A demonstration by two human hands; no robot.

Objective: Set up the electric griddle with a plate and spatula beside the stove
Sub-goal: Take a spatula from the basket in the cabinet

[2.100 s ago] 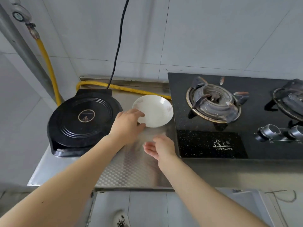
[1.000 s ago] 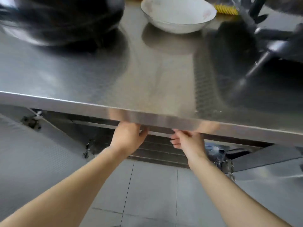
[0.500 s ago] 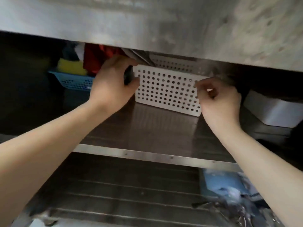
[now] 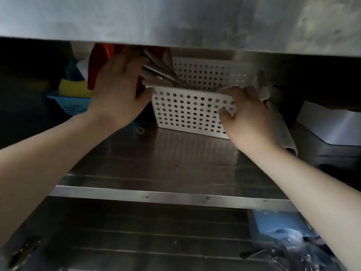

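I am looking under the steel counter [image 4: 175, 20] at a shelf [image 4: 166, 196]. On it stands a white perforated basket [image 4: 187, 112] with several metal utensil handles [image 4: 160, 73] sticking out of its left end; I cannot pick out a spatula among them. My right hand [image 4: 248, 116] grips the basket's front right rim, fingers over the edge and thumb on the front wall. My left hand [image 4: 117, 87] rests at the basket's left end, fingers spread beside the handles and thumb near the front corner. The griddle and the plate are out of view.
Left of the white basket are a red cloth [image 4: 97, 69] and a blue basket [image 4: 72, 105] holding a yellow sponge [image 4: 73, 88]. A grey and white box-like object [image 4: 328, 130] stands at the right. A blue plastic bag [image 4: 279, 223] lies on the lower rack.
The view dropped from the countertop to the shelf beneath it. Both hands went from the plate to the white basket, which has come forward so the utensil handles show.
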